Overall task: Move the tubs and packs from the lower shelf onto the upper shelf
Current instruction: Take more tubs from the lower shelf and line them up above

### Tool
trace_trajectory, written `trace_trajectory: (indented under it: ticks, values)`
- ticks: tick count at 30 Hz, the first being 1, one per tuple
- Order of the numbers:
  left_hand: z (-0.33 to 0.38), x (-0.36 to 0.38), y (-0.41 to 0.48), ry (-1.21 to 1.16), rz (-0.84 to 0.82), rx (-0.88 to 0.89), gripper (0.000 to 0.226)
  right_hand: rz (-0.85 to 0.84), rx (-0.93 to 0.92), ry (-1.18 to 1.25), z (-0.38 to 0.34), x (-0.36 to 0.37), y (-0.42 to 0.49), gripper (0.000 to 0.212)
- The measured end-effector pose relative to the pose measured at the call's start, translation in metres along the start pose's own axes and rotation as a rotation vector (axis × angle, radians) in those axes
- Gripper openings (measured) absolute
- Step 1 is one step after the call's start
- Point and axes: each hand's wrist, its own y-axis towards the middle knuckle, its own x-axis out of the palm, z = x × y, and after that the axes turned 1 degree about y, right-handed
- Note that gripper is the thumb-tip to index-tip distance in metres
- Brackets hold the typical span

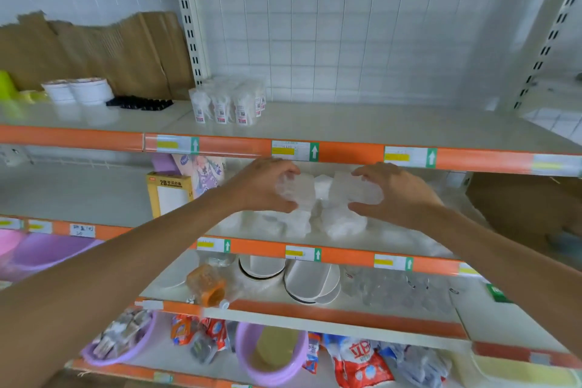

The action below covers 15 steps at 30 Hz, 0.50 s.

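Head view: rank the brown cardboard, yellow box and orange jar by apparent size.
1. Brown cardboard, clearly largest.
2. Yellow box and orange jar look about alike; the jar is nearer the camera, so unranked.

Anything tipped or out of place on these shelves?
Yes: an orange-lidded jar appears to lie on its side near the front edge of the third shelf down. Also, torn cardboard leans at the back of the top shelf.

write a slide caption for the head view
Left hand grips a clear pack and right hand a second pack at the lower shelf, beneath the upper shelf where similar packs stand.
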Motion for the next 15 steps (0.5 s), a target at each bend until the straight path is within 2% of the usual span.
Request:
trace_trajectory:
  ticks: [5, 8, 10, 15]
  values:
    - [0.020, -0.050, 0.013, -0.002, 0.071, 0.011, 0.060, 0.086, -0.069, 0.006, -0.002, -0.045, 0.015, 0.064]
    - [0.021, -0.067, 0.026, -0.027, 0.157, -0.015, 0.068, 0.096, -0.085, 0.016, 0.003, -0.063, 0.029, 0.064]
    - [0.018, -0.071, 0.037, -0.049, 0.187, -0.050, 0.066, 0.093, -0.085, 0.036, 0.007, -0.069, 0.039, 0.065]
    - [0.005, -0.071, 0.075, -0.058, 0.177, -0.048, 0.068, 0.098, -0.062, 0.058, 0.024, -0.068, 0.075, 0.065]
